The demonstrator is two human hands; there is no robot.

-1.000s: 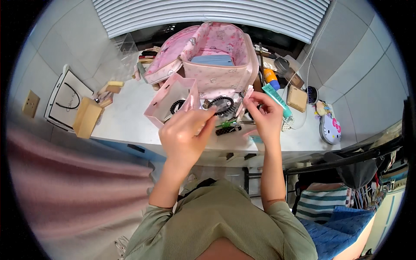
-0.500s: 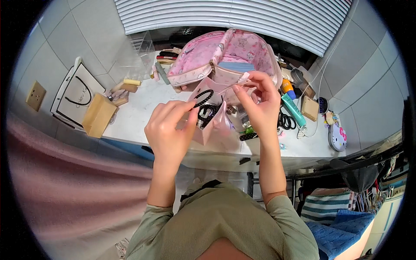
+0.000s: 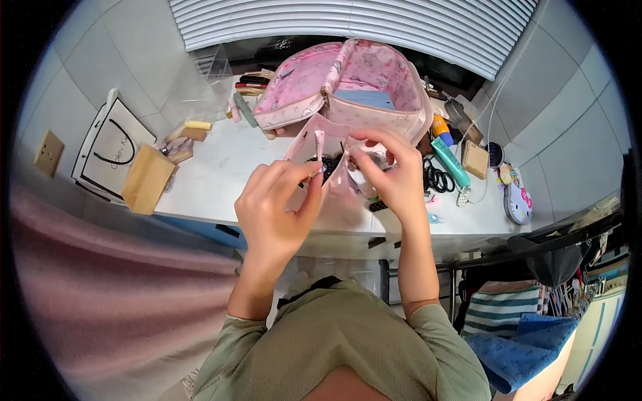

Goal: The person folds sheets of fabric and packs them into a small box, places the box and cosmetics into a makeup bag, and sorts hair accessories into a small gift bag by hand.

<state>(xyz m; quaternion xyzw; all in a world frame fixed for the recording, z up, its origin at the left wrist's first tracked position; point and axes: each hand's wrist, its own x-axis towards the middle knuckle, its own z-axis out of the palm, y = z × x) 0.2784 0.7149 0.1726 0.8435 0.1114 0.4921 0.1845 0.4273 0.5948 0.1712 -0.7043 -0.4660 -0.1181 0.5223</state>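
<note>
My left hand [image 3: 274, 204] pinches a slim pale-pink hair clip [image 3: 319, 142], held upright over the left compartment of a pink divided box [image 3: 300, 143]. Black coiled hair ties [image 3: 328, 167] lie in that compartment, below my fingertips. My right hand [image 3: 396, 175] is over the box's other side, thumb and forefinger drawn together near the divider. Whatever they hold, if anything, is too small to make out. Small items in the right compartment are partly hidden by this hand. A glossy pink bow-like piece [image 3: 342, 184] is at the box's near side.
Behind the box stands an open pink patterned case [image 3: 376, 100]. To the right lie black coil hair ties [image 3: 438, 178], a teal tube [image 3: 451, 162], an orange bottle [image 3: 441, 128] and a cat-shaped case [image 3: 517, 204]. A white paper bag [image 3: 110, 147] and tan box [image 3: 148, 179] stand left.
The black beaded hair tie has left my left hand, which now holds the pale-pink clip that was in my right hand. My right hand has moved down and left toward the box.
</note>
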